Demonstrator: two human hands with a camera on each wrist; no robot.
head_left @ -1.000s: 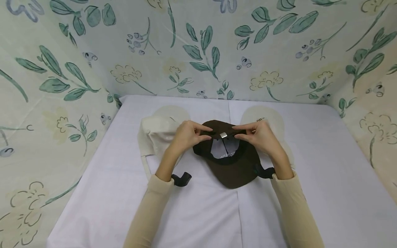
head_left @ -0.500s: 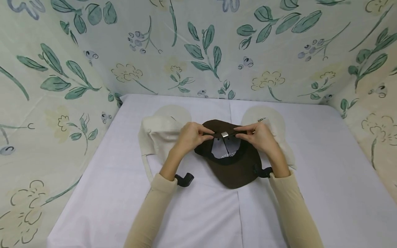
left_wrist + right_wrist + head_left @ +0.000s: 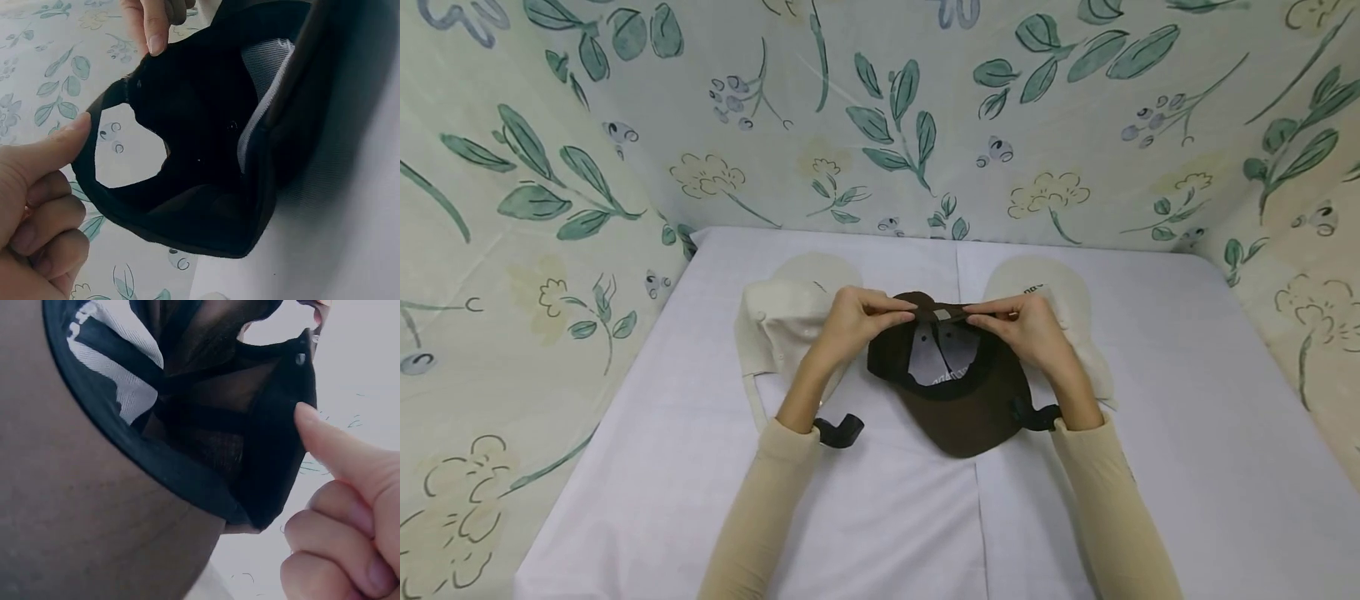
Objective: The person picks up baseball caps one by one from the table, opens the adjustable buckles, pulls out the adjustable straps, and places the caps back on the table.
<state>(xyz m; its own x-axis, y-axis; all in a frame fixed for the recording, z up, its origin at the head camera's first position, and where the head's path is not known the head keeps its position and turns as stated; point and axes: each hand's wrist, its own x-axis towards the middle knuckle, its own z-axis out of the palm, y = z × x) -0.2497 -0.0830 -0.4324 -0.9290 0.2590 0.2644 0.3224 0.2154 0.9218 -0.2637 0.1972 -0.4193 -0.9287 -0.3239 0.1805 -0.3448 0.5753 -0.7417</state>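
At the middle of the white cloth-covered counter point(image 3: 880, 533), the dark-brown fabric baseball cap point(image 3: 889, 360), curved brim point(image 3: 962, 429) nearside, has its narrow rear strap point(image 3: 957, 313) running crosswise between left hand point(image 3: 856, 323) and right hand point(image 3: 1026, 325), each pinching it thumb-to-finger, about equally near the silver metal buckle point(image 3: 942, 315).

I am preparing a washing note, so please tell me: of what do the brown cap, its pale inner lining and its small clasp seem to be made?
Brown cap: probably woven cotton or a blend, matte, with stitch rows on the brim. Pale lining: likely twill cloth, dull, showing fine ribs. Clasp: perhaps satin metal, being silvery-grey; too small to rule out plastic.
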